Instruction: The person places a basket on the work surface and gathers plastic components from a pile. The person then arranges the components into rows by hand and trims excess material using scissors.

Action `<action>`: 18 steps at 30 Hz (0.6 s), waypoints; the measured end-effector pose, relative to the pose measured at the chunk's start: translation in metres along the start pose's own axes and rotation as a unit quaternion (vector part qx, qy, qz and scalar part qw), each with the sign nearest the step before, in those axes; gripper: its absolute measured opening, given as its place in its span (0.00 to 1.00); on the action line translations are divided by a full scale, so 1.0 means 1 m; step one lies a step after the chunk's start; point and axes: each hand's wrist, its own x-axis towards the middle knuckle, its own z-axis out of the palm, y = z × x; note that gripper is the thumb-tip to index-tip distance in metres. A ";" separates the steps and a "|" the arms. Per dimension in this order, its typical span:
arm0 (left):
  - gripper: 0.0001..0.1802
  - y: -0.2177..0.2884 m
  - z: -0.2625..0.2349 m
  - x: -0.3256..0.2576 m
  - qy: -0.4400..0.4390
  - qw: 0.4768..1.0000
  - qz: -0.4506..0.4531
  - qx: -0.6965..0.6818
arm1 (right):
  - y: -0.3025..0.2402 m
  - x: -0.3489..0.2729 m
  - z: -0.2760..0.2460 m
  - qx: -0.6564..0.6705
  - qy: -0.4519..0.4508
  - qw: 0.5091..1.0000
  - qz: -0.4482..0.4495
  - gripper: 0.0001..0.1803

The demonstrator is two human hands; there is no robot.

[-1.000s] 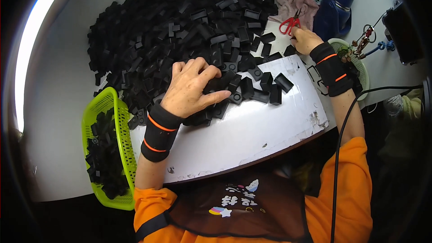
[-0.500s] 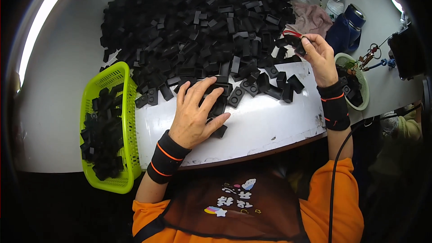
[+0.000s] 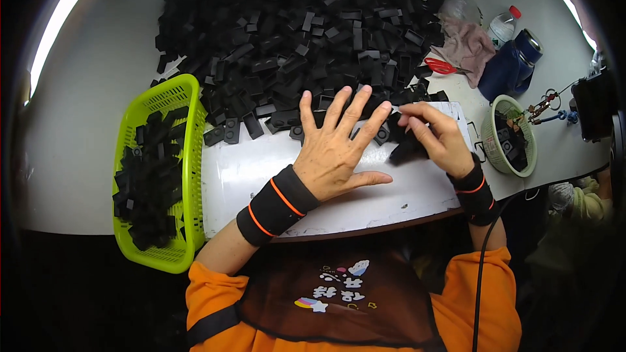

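Green basket seen left of white board, part-filled with black blocks, likely placed there for sorted pieces. Left hand laid flat on white board, fingers spread apart, tips touching near edge of black block pile, apparently to rake blocks in. Right hand at board's right end, fingers clamped on single black block. Small round basket and red scissors noted right of board on worktop.
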 end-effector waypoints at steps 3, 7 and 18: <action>0.58 0.005 0.000 0.003 -0.046 0.999 0.022 -0.018 | -0.029 -0.014 0.024 0.026 -0.031 0.992 -0.120 0.15; 0.55 0.003 0.004 -0.008 -0.067 0.998 0.010 0.007 | 0.011 0.003 -0.018 -0.159 0.157 0.971 -0.089 0.11; 0.39 -0.001 0.011 -0.005 -0.039 0.998 0.034 0.025 | 0.100 0.090 -0.048 -0.364 -0.108 0.920 0.095 0.13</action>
